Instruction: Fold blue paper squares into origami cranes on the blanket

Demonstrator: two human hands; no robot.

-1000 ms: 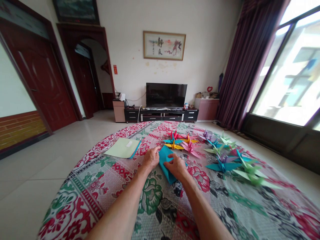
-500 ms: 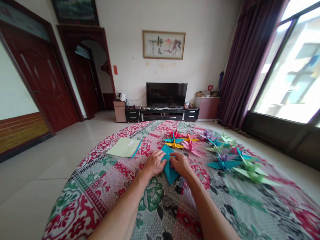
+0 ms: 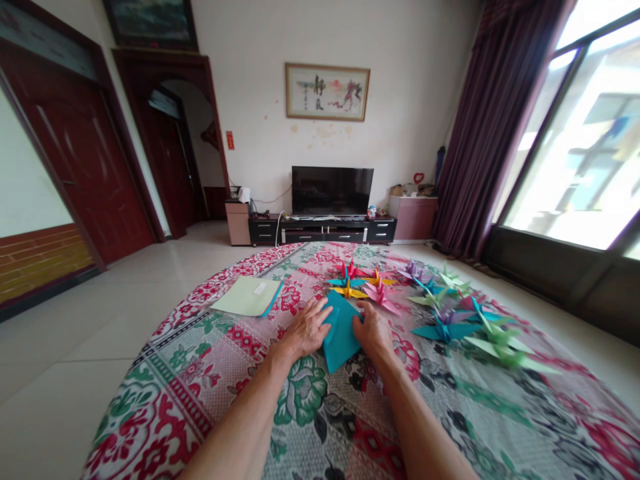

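A partly folded sheet of blue origami paper (image 3: 344, 333) lies on the tablecloth between my hands. My left hand (image 3: 307, 328) rests flat on its left edge, fingers apart and pointing forward. At the right edge, my right hand (image 3: 374, 330) has its thumb and curled fingers closed on the paper, though the fingertips are partly hidden. Just beyond the sheet stand folded paper cranes: a yellow crane (image 3: 347, 289), a pink crane (image 3: 381, 293) and a red crane (image 3: 351, 270) among them.
Several more cranes, including a blue crane (image 3: 445, 328) and a blurred light green crane (image 3: 507, 343), spread to the right. A stack of paper (image 3: 247, 297), pale green on top, lies at left on the round table's floral tablecloth (image 3: 200, 393). Beyond stands a television (image 3: 333, 191).
The blue paper has opened out wider on its right side, and its near point has shifted left. My right hand has moved slightly right with the edge; my left fingers have spread.
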